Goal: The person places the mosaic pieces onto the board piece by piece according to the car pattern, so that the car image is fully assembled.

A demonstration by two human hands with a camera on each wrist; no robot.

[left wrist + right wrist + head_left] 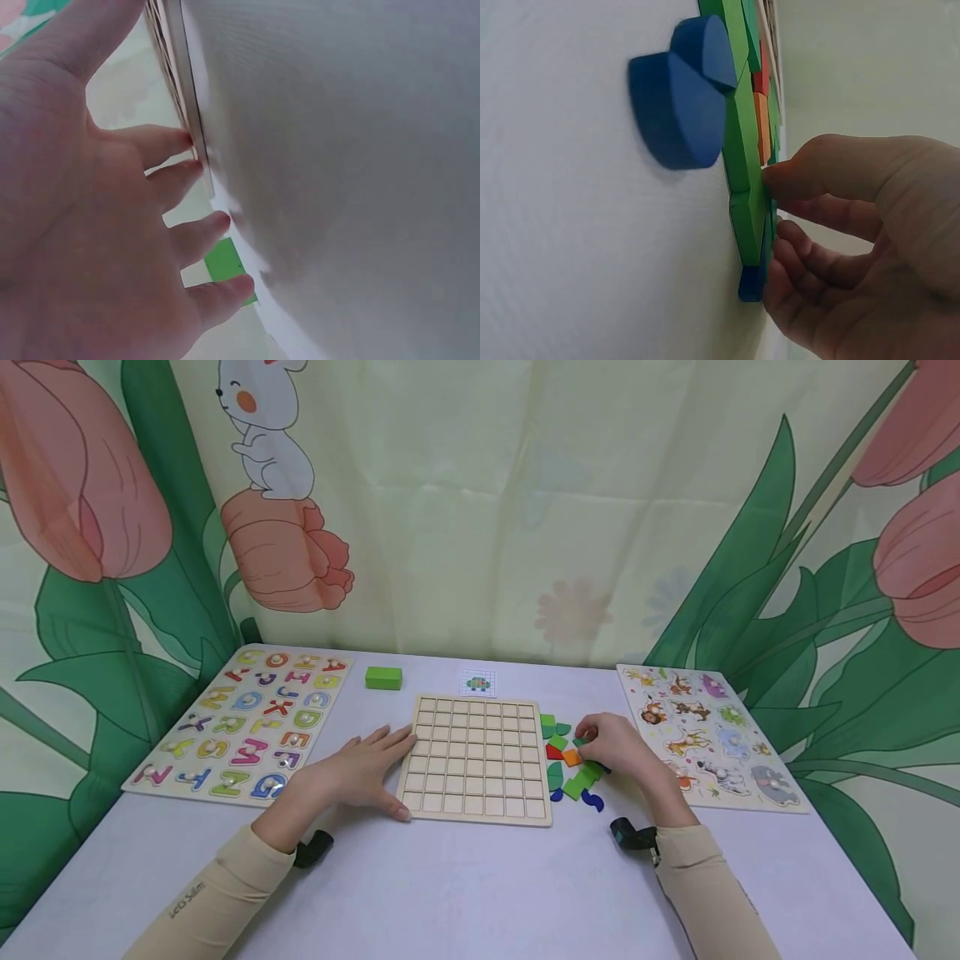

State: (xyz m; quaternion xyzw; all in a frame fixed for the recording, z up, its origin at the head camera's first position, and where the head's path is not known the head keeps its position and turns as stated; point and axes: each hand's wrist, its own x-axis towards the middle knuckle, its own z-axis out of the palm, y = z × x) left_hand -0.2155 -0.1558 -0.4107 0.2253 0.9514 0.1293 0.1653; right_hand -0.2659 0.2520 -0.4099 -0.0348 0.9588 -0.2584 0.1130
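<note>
Tulip-printed fabric (450, 535) hangs behind a white tablecloth (480, 893), on which a wooden grid board (474, 760) lies flat at the centre, its cells unfilled. Just right of it sits a loose heap of pieces: lime-green (576, 786), red (553, 752), orange (572, 757), dark green (555, 776) and blue (679, 105).

Fingers extended and spread, the left hand (367, 774) touches the board's left edge and grips nothing. The right hand (618, 745) has its fingers bent over the heap, thumb and fingertips partly apart; whether they pinch a piece I cannot tell.

As a judgement, closely packed pieces could be dragged or tipped together if the fingers catch a neighbour, and a curved blue one might roll away. Too firm a push from the left hand could slide the board into the heap.

Behind the board are a small gridded card (477, 683) with a mostly green pattern and a green block (383, 678). Coloured letters, K and M among them, show on the alphabet puzzle (196, 760); an animal puzzle (757, 803) lies opposite. Lettering on the left sleeve (247, 868) looks like "Let's Slim". No brand is legible.
</note>
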